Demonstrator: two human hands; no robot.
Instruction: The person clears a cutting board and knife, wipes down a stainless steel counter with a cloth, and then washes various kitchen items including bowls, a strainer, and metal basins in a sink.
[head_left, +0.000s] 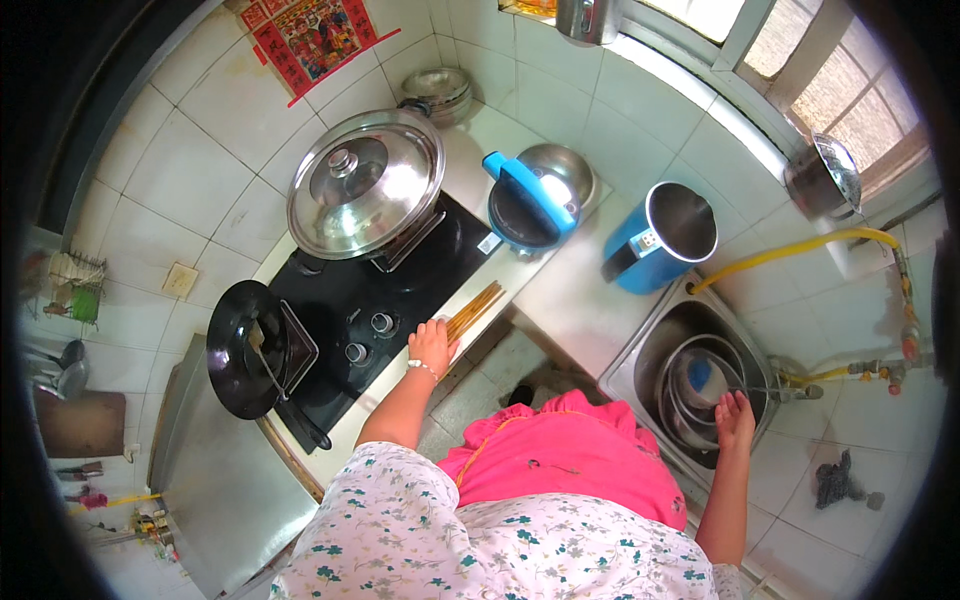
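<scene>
My left hand (433, 349), with a bracelet at the wrist, is closed around a bundle of wooden chopsticks (478, 307) at the front edge of the counter by the gas stove (409, 281). The chopsticks' far ends fan out over the white counter strip. My right hand (735, 422) is over the steel sink (637, 360), palm turned up and holding nothing. Beside its fingers sit nested metal basins (670, 390) with a blue patch visible inside. Whether the fingers touch the basin rim is unclear. A tap (806, 391) sticks out from the wall close by.
A lidded steel pot (367, 184) and a black wok (236, 349) with a metal utensil occupy the stove. Behind the chopsticks are a blue-handled lid (532, 201) and a metal bowl (581, 169). A blue jug (645, 262) stands near the sink, under a yellow hose (795, 244).
</scene>
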